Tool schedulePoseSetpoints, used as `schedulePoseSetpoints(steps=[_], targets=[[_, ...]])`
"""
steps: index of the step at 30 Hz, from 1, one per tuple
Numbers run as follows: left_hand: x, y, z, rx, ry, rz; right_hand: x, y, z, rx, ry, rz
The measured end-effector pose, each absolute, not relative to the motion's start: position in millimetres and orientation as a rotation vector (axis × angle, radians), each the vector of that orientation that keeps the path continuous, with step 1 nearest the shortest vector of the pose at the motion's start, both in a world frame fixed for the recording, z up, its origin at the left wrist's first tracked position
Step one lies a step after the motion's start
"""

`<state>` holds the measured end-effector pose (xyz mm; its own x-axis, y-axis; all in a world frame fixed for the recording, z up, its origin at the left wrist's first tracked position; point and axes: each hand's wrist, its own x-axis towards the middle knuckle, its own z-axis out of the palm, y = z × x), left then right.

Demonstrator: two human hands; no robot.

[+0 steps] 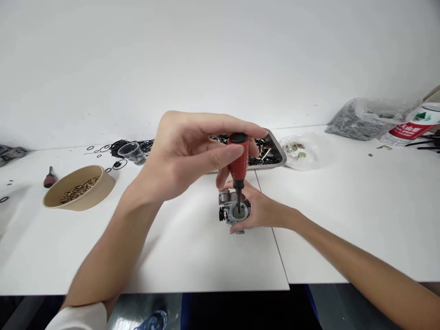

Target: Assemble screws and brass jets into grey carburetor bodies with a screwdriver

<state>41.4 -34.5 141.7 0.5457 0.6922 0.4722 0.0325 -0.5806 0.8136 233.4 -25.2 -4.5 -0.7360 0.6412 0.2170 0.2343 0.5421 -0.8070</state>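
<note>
Left hand (192, 151) pinching red-handled black-capped screwdriver (238, 158) upright, tip down in small grey metal carburettor (233, 210), right hand (259, 208) cupped round carburettor on white counter (343, 220), near steel tray (280, 158).

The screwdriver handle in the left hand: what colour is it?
Red, with a black cap; the screwdriver shows clearly in the head view.

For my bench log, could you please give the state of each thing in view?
left hand: gripping the screwdriver
screwdriver: upright, tip down in the metal part
right hand: holding the metal part
metal part: resting on the table
paper bowl: upright, holding small pieces
</note>
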Motion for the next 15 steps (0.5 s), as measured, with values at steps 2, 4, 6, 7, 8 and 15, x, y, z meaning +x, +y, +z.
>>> schedulePoseSetpoints(steps=[2, 4, 6, 7, 8, 15], targets=[[40, -35, 144, 2.015, 0.555, 1.032, 245, -22, 12, -0.771, -2.355, 1.079], [40, -37, 145, 2.019, 0.557, 1.054, 260, -19, 40, -0.785, -2.347, 1.057], [42, -38, 144, 1.976, 0.595, 1.115, 272, -19, 75, -0.754, -2.278, 1.026], [43, -39, 144, 1.945, 0.623, 1.14, 275, -20, 95, -0.735, -2.21, 0.965], [44, -39, 144, 1.915, 0.646, 1.154, 276, -22, 114, -0.695, -2.126, 0.87], [45, -41, 142, 1.819, 0.541, 1.06, 254, -40, 181, -0.594, -2.312, 0.318]])
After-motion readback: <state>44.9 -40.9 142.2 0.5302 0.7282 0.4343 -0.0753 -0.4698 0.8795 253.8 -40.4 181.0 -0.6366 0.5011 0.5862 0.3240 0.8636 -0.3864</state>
